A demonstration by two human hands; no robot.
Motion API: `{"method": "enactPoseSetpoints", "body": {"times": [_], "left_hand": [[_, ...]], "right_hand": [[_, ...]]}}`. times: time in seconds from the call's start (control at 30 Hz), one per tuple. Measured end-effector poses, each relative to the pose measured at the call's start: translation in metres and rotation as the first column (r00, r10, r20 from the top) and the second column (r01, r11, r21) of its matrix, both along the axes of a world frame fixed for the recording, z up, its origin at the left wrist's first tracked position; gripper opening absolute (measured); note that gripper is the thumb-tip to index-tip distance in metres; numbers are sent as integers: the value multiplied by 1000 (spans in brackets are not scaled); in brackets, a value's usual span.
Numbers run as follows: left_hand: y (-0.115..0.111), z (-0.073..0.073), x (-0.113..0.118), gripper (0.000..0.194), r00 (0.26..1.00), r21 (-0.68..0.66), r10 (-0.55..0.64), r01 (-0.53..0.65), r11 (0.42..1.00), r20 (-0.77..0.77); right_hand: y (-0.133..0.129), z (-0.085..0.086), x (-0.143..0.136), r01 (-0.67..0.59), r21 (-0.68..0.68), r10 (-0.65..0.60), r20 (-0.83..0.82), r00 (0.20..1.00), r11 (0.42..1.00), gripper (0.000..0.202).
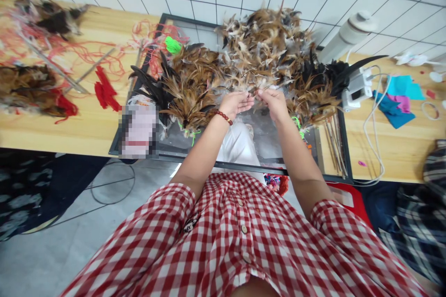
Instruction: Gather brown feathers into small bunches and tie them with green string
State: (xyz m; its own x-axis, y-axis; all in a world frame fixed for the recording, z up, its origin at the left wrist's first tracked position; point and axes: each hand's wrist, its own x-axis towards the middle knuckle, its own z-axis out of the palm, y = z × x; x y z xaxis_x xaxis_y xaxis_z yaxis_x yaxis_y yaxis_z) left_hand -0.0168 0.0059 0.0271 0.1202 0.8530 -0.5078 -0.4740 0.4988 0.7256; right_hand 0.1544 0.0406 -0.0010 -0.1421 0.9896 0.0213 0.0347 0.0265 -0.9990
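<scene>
My left hand (239, 103), with a beaded bracelet (225, 118) at the wrist, is closed at the front edge of a big pile of brown and white feathers (258, 51). Close by on the right, the thumb and forefinger of my right hand (273, 101) pinch a thin brown feather. The left fingertips are curled together; what they grip is too small to make out. To the left lies a bunch of brown feathers (191, 88) with long black ones (149, 83) beside it. Another brown bunch (311, 102) lies to the right of my hands.
A black-framed clear panel (268, 144) lies under the feathers. Left are a blurred-out phone-like object (139, 130), red yarn (105, 90), green yarn (173, 45) and sticks (88, 69). Right are a white cylinder (348, 35), a white charger (357, 88), a cable (369, 130) and blue cloth (393, 109). People sit either side.
</scene>
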Motion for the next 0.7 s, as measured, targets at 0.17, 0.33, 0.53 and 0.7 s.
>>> {"method": "enactPoseSetpoints", "body": {"times": [0.17,0.33,0.53,0.7], "left_hand": [[-1,3,-1,14,997,-6,-72,72,997,-39],[-5,6,1,16,981,16,-151,154,988,-121],[-4,7,2,14,993,28,-79,82,996,-92],[-1,9,-2,15,997,57,79,-80,995,12]], "right_hand": [[-4,-1,-12,42,110,-43,7,999,993,66],[-3,-7,-13,-9,182,-16,132,991,983,68],[10,-26,-5,106,234,-141,135,981,966,76],[10,-36,0,-25,402,-183,472,862,915,70]]}}
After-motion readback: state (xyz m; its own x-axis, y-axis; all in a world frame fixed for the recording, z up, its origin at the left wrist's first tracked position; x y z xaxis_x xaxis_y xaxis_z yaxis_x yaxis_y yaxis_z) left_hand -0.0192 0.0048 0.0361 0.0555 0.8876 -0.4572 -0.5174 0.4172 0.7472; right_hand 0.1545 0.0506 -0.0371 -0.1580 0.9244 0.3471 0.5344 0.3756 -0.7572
